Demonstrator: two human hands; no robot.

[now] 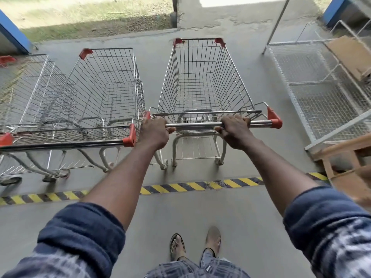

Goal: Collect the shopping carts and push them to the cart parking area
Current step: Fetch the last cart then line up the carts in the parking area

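Observation:
An empty wire shopping cart [202,81] with red corner caps stands straight ahead of me on the concrete floor, past a yellow-and-black striped line [180,187]. My left hand [154,133] grips the left end of its chrome handle bar [200,125]. My right hand [235,131] grips the same bar further right. Just to the left stand nested carts [96,97], their handle bar [66,145] close to my left hand, and another cart [26,87] sits at the far left.
White wire mesh panels [321,93] and a cardboard sheet [349,55] lie on the right. A wooden frame [345,157] stands at right. A white pole [278,23] rises beyond the cart. Grass [80,17] lies past the concrete edge.

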